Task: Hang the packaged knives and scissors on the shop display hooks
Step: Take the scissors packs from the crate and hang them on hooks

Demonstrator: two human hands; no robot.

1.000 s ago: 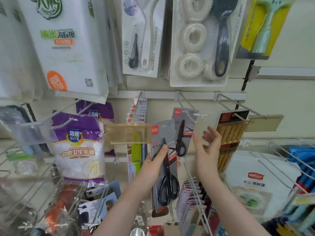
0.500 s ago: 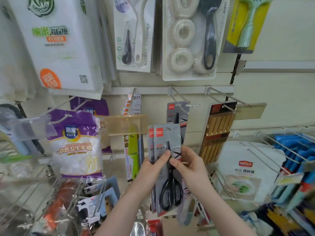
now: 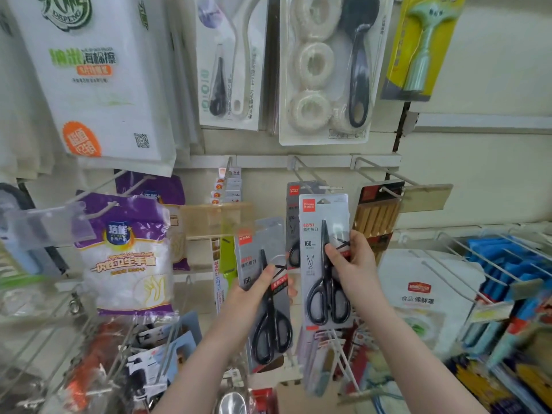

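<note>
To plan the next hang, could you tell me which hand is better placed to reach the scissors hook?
Right. The right hand holds its scissors pack raised just below the scissors hook; the left hand's pack sits lower and further left.

Each hand, left (image 3: 251, 297) and right (image 3: 352, 264), grips a packaged scissors card.

A shop: packaged goods hang on wall display hooks (image 3: 310, 174) (scissors packs (image 3: 324, 255), brush sets (image 3: 328, 70), disposable gloves (image 3: 128, 255)).
</note>
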